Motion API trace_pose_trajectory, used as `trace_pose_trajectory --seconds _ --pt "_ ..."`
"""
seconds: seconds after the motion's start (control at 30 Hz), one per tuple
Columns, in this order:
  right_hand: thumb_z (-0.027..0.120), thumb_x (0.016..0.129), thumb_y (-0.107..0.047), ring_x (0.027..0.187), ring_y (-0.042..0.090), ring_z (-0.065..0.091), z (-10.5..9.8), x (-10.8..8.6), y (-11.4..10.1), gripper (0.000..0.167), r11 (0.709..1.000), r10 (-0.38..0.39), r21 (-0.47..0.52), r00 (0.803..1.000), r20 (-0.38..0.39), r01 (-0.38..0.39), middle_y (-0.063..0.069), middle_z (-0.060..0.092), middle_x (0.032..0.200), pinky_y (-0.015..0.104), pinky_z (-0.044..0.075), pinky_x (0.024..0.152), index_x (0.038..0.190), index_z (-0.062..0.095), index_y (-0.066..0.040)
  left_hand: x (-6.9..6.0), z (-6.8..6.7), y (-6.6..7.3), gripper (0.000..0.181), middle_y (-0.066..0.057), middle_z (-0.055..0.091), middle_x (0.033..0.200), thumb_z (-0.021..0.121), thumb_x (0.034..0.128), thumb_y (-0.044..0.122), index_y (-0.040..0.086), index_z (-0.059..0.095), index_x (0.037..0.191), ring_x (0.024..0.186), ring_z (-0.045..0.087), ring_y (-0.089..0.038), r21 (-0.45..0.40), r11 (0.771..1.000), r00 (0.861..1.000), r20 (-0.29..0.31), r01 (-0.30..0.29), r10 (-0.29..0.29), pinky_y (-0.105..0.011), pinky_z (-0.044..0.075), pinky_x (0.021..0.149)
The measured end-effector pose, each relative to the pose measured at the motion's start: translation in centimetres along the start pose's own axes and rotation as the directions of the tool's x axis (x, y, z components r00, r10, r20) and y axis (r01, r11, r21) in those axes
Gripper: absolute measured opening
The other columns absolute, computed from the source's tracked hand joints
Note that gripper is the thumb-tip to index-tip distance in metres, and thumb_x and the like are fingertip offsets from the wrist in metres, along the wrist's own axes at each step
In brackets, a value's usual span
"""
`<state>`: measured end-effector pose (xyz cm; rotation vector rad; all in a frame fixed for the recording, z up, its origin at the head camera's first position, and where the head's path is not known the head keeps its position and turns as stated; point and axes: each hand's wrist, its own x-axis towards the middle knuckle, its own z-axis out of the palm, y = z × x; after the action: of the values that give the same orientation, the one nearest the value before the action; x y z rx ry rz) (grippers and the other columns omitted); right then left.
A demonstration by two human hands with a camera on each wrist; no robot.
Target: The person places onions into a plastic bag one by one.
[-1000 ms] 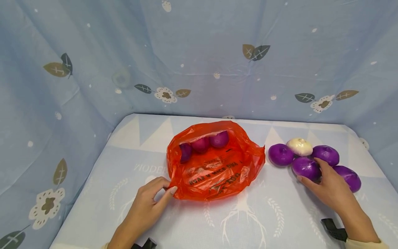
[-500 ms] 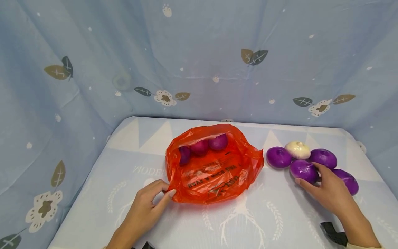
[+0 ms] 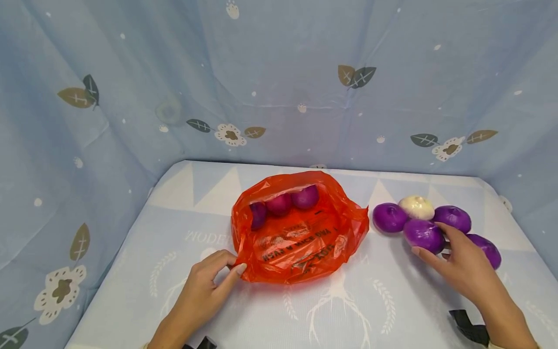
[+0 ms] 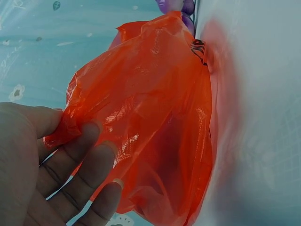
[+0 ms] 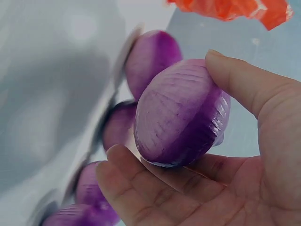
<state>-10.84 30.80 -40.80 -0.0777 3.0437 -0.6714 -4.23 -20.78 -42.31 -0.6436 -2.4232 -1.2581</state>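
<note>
My left hand [image 3: 205, 288] pinches the near left edge of an open red plastic bag [image 3: 301, 261] between thumb and forefinger. Inside the bag are three purple onions [image 3: 305, 197], partly hidden by its rim. On the right, my right hand [image 3: 468, 264] grips a purple onion [image 3: 424, 236], thumb on one side and fingers on the other. The right wrist view shows this onion [image 5: 181, 113] in the grasp, apparently just off the table. Around it lie a white onion [image 3: 417, 207] and more purple onions [image 3: 389, 217], one of them partly behind the hand.
A pale blue patterned cloth covers the table [image 3: 340, 315]. Behind and to the left hangs a blue curtain [image 3: 283, 72] with leaves and flowers. Black straps [image 3: 471, 327] sit at both wrists.
The onion in my right hand has risen slightly, and fingers now show beneath its right side. My left hand keeps its hold on the bag; the view shifts a little.
</note>
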Motion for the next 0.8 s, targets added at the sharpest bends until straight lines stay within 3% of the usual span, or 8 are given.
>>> trace_pose_trajectory --seconds 0.37,0.67,0.8 --pt "0.08 0.088 -0.057 0.109 0.056 0.061 -0.9 -1.1 -2.7 0.097 1.0 -0.025 0.007 1.0 0.001 0.025 0.038 0.052 0.138 0.071 0.051 0.084 0.149 0.042 0.009 0.1 -0.1 0.0 0.02 0.013 0.064 0.09 0.076 0.0961 0.006 0.023 0.066 0.095 0.084 0.06 -0.006 0.005 1.0 1.0 0.001 -0.004 0.004 -0.023 0.053 0.076" --pt "0.092 0.081 -0.041 0.105 0.05 0.069 -1.1 -2.8 -5.3 0.087 0.982 -0.146 0.103 0.98 -0.138 0.161 0.028 0.061 0.136 0.065 0.053 0.085 0.148 0.051 -0.001 0.0 0.0 -0.1 0.022 0.013 0.064 0.09 0.077 0.0939 0.003 0.023 0.067 0.096 0.083 0.061 -0.006 0.012 1.0 1.0 0.001 -0.007 0.007 -0.023 0.054 0.076" --pt "0.094 0.078 -0.04 0.106 0.048 0.069 -1.3 -3.4 -6.8 0.088 0.97 -0.194 0.118 0.97 -0.149 0.213 0.023 0.062 0.138 0.06 0.056 0.081 0.149 0.052 -0.009 0.0 0.1 -0.1 0.021 0.014 0.064 0.09 0.077 0.0948 0.004 0.023 0.067 0.095 0.083 0.061 -0.006 0.01 1.0 1.0 -0.004 -0.006 0.006 -0.02 0.053 0.076"
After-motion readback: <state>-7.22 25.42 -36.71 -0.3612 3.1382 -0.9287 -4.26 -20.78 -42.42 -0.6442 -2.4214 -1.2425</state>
